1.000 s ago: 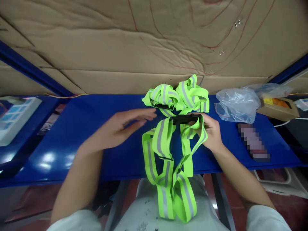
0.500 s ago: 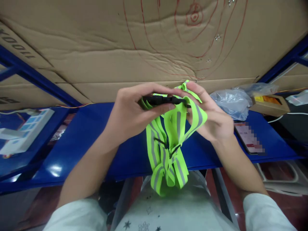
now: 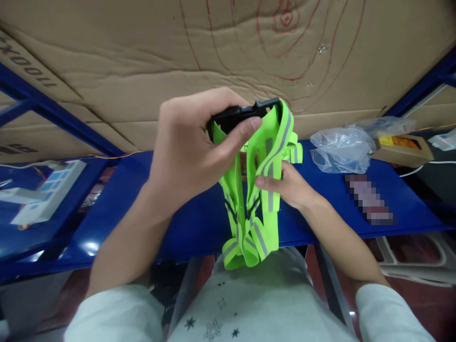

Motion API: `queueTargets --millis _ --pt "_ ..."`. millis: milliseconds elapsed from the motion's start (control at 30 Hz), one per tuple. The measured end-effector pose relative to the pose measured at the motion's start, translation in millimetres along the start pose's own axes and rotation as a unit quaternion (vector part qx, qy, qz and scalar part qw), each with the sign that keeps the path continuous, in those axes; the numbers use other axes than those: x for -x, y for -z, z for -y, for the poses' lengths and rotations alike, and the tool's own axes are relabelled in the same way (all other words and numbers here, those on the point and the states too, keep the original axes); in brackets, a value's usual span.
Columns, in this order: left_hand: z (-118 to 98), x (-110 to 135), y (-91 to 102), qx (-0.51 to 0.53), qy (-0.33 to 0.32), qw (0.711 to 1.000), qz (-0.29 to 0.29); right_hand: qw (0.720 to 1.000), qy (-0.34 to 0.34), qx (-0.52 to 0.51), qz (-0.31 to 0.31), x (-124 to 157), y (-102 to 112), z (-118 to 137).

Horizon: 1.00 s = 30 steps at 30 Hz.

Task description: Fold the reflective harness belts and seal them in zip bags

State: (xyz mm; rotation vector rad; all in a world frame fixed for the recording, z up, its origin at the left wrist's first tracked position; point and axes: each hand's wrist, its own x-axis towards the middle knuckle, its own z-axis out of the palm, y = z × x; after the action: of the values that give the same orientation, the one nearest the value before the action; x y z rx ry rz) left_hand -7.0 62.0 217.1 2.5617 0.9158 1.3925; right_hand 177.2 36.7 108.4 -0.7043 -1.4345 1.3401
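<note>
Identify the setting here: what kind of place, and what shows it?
Probably a workshop or light-assembly workstation: a blue bench with blue metal posts, a cardboard backing behind it, and bright green striped straps being handled over it.

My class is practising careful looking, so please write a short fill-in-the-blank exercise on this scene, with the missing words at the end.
1. The ____ hand grips the black buckle.
2. The right hand, holding the straps, is ____ in the picture than the buckle.
3. The colour of the table is ____.
4. The clear bag beside the small box looks made of ____.

Missing words: left; lower; blue; plastic.
</note>
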Motion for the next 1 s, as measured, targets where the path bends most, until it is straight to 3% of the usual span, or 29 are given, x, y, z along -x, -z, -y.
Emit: queueTargets --millis 167,333,500,600,700,833,933,1000 --pt "5 -2 -10.8 -0.057 -0.023 0.997 -0.041 0.973 -0.087 -0.181 0.112 5 -31 -22" --pt "30 6 -23.7 -0.050 0.074 0.995 -0.034 0.904 -0.195 -0.339 0.172 18 -48 -49" --pt "67 25 -28.1 -0.046 0.134 0.990 -0.025 0.912 -0.214 -0.298 0.182 33 -45 -66" --pt "73 33 -21.2 -0.026 0.153 0.987 -0.029 0.911 -0.201 -0.230 0.277 37 -44 -69" --pt "65 33 -9.6 -0.035 0.151 0.986 -0.059 0.900 -0.166 -0.183 0.360 41 -48 -75" --pt "58 32 3.9 -0.083 0.142 0.980 -0.109 0.884 -0.222 -0.307 0.275 58 -60 -90" --pt "71 37 12.3 -0.111 0.154 0.971 -0.145 0.835 -0.284 -0.411 0.230 81 -74 -101" --pt "86 43 18.7 -0.133 0.170 0.960 -0.177 0.823 -0.318 -0.420 0.214 99 -83 -109"
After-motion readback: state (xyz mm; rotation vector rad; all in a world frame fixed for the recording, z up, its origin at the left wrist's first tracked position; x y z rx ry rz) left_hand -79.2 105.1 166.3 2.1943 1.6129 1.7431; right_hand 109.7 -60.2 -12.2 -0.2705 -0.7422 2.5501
